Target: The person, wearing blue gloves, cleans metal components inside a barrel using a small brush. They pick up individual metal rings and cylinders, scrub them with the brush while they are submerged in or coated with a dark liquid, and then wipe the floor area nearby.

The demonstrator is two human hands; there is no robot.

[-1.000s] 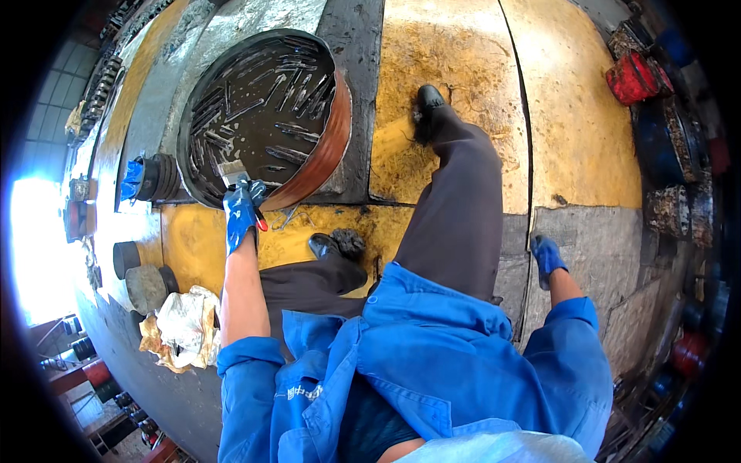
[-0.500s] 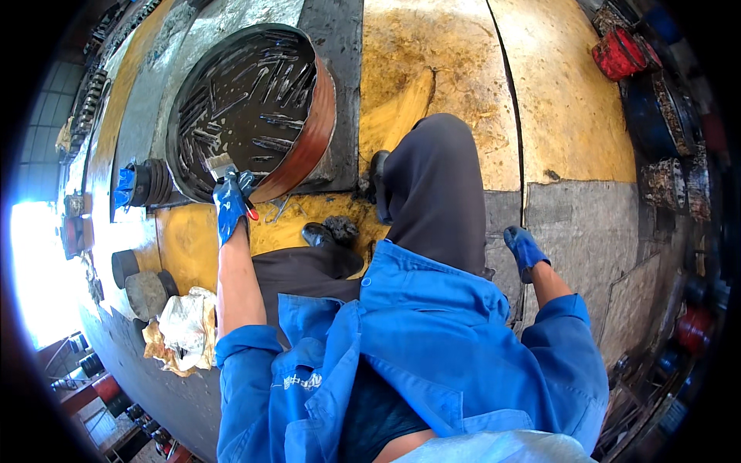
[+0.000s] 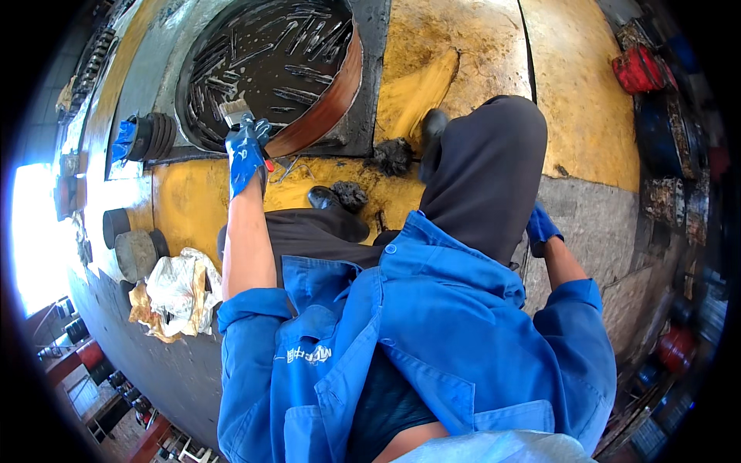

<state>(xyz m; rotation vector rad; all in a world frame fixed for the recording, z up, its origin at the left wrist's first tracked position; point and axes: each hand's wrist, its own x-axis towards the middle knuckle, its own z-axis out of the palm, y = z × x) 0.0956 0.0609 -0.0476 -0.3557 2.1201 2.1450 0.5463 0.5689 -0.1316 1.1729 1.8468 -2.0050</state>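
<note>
Gripping a flat paintbrush [image 3: 233, 113] in my gloved left hand [image 3: 247, 152], its head over the round pan [image 3: 337, 100]. Dark strips [image 3: 296, 96] lie strewn in murky liquid [image 3: 258, 83]; how much is done or left, I cannot tell. Right hand [image 3: 543, 228] beside my bent leg [image 3: 485, 174], grip unclear.

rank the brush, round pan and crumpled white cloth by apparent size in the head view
1. Round pan, cut off by the picture's top edge
2. Crumpled white cloth
3. Brush, partly covered by the left hand
</note>
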